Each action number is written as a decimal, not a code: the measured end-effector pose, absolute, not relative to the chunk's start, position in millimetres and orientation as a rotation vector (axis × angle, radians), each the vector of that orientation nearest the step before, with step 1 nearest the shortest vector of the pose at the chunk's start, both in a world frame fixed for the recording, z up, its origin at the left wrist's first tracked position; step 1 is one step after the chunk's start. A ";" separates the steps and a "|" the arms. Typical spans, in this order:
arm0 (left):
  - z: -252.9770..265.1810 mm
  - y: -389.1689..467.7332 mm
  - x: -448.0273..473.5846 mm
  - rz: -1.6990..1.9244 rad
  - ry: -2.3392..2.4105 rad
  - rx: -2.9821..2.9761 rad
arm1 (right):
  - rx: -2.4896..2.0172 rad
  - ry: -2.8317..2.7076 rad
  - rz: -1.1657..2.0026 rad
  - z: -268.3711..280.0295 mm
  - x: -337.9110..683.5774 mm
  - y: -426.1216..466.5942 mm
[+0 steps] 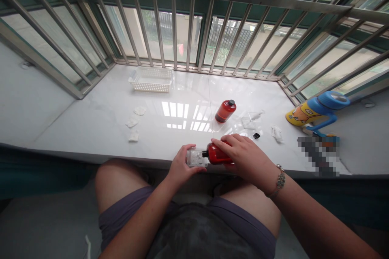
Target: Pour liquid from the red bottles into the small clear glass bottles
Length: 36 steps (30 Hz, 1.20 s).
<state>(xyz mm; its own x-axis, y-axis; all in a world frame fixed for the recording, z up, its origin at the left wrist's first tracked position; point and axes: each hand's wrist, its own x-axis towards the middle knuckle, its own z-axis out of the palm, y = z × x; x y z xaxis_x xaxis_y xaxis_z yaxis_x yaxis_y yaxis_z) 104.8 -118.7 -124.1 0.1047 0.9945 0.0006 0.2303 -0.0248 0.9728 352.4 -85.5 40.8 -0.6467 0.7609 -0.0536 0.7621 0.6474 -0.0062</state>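
Near the front edge of the white ledge, my left hand (181, 165) grips a small clear square container (196, 158) from its left side. My right hand (244, 158) is wrapped over a red bottle (216, 153) that lies tipped on its side. The bottle's uncapped black neck points left, over the container's opening; whether liquid flows is too small to tell. A small black cap (256, 136) lies to the right of the bottle. Farther back stands a second red bottle (225, 111) with its black cap on. Beside it rests a clear square lid (249, 120) with a clear dropper-like piece (258, 115) on it.
A white perforated basket (152, 81) sits at the back left. Several crumpled white tissues (133, 136) lie at left, another tissue (276, 134) at right. A blue and yellow flask (313, 109) leans at the far right, with a blurred item before it. Metal bars (194, 28) line the window.
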 end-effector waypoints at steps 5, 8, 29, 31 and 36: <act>-124.3 -118.3 105.0 1.051 1.289 1.441 | 1.297 2.824 -0.014 40.5 353.3 -85.8; -125.0 -118.2 104.6 1.054 1.294 1.454 | 1.299 2.823 -0.005 40.5 353.2 -85.9; -126.4 -118.0 103.9 1.037 1.301 1.475 | 1.285 2.795 -0.001 41.5 353.5 -84.5; -126.7 -117.8 103.8 1.041 1.300 1.479 | 1.282 2.794 0.000 41.5 353.6 -84.4; -128.4 -117.5 103.6 1.043 1.302 1.491 | 1.286 2.794 0.022 42.4 353.5 -84.8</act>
<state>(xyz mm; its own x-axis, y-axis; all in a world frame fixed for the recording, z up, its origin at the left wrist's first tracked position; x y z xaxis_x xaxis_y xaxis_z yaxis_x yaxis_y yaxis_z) 103.6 -117.5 -128.4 0.1003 0.9939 0.0450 0.2613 -0.0700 0.9627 353.5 -84.8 42.4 -0.6487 0.7592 -0.0534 0.7582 0.6507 0.0404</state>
